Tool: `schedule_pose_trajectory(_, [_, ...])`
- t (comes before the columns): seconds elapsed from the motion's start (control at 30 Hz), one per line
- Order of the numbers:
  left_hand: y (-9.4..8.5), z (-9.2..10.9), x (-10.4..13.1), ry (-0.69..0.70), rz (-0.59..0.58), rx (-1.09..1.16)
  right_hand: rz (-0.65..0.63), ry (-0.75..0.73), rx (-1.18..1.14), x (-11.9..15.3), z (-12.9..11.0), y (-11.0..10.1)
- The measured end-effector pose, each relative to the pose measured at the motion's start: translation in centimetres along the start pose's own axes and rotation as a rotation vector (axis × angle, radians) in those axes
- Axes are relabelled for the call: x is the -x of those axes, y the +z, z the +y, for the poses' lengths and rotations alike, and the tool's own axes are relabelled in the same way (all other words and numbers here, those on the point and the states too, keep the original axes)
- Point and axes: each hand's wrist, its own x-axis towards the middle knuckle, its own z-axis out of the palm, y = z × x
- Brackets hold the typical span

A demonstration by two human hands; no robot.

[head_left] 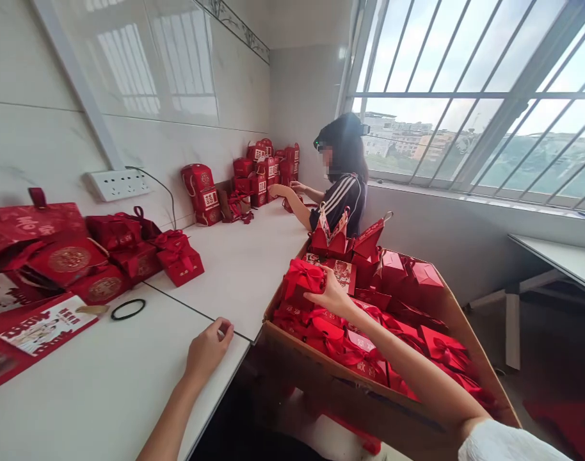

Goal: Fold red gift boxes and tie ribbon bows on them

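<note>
My right hand (331, 296) grips a red gift box (302, 280) with a ribbon bow on top. The fingers are on its right side, above the left part of a big cardboard box (316, 360). Beneath and around it lie many more red gift boxes (364, 366), some with bows and pale lettering. My left hand (208, 349) rests on the white table (124, 378) near its edge, fingers curled in loosely with nothing visible in them. The closest gift box to it on the table is a small bow-tied one (184, 267).
Red boxes (64, 262) are piled at the left, beside a black ring-shaped band (128, 310). A co-worker (343, 186) handles boxes at the table's far end, near more stacked red boxes (264, 173). A power strip (118, 186) is on the wall; a barred window (465, 96) is at right.
</note>
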Motion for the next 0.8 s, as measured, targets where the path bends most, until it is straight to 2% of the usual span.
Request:
schedule_pose_trajectory(0.2, [0.0, 0.1, 0.2, 0.027, -0.024, 0.024, -0.093, 0.034, 0.111, 4.1, -1.3, 2.2])
schedule_pose_trajectory(0.37, [0.2, 0.1, 0.1, 0.032, -0.039, 0.028, -0.137, 0.124, 0.182, 6.4, -2.8, 3.0])
schedule_pose_trajectory(0.53, [0.3, 0.1, 0.3, 0.044, -0.042, 0.042, -0.084, 0.103, 0.158, 7.1, -3.3, 3.7])
schedule_pose_trajectory(0.7, [0.4, 0.0, 0.4, 0.060, -0.023, 0.053, -0.103, 0.103, 0.167, 6.9, -2.1, 4.0])
schedule_pose_trajectory(0.8, [0.5, -0.1, 0.4, 0.070, -0.006, 0.063, -0.059, 0.066, 0.192, 6.7, -1.3, 4.3])
